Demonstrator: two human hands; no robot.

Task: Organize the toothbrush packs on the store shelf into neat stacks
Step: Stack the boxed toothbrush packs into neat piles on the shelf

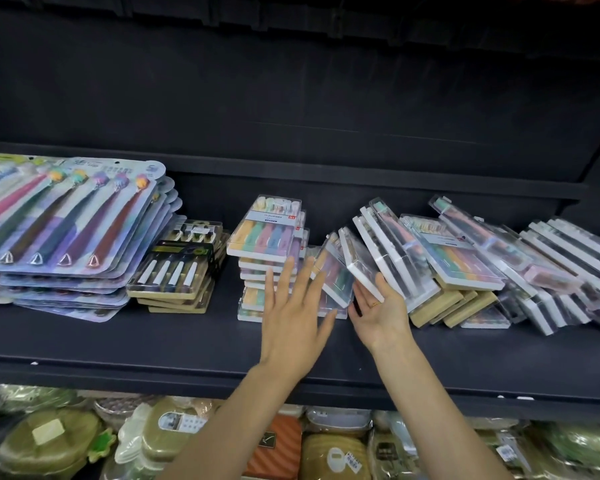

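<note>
Left hand (291, 317) spread flat against the pastel stack (269, 258), right hand (381, 311) cupping leaning packs (361, 265); labels unreadable.

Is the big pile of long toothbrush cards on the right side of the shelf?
No, the big toothbrush cards lie stacked at the shelf's left end.

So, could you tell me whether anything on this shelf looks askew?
Yes. The clear packs right of the pastel stack have toppled like dominoes, leaning leftward on edge instead of lying flat. The right hand props one; the left hand lies open against the stack. The card packs at left are fanned unevenly.
</note>
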